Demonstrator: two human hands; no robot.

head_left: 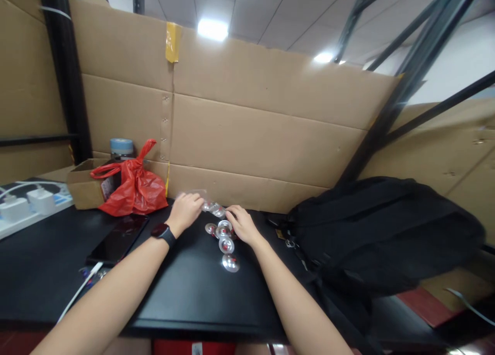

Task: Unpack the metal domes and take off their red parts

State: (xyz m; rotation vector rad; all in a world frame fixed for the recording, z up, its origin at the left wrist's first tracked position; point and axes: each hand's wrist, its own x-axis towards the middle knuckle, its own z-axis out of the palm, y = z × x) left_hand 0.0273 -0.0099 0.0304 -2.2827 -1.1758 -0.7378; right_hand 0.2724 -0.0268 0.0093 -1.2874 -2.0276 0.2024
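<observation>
My left hand (186, 210) is closed around one end of a clear plastic bag (203, 193) with several shiny round discs (218, 211) in or against it. At the other end of these discs is my right hand (242, 224), its fingers bent inward and seemingly gripping the edge. Below, between both hands, more silvery domed discs (226, 244) with red spots lie on the black table (193, 293). Some overlap, and the nearest disc (231, 262) lies toward me. The fingertips are partly hidden and a little blurred.
To the left are a red plastic bag (135, 187), a cardboard box (85, 184), a phone (118, 240) with a white cable (79, 291) nearby, and a power strip (34, 210). A black backpack (379, 236) stands at the right. Cardboard (263, 138) walls the back.
</observation>
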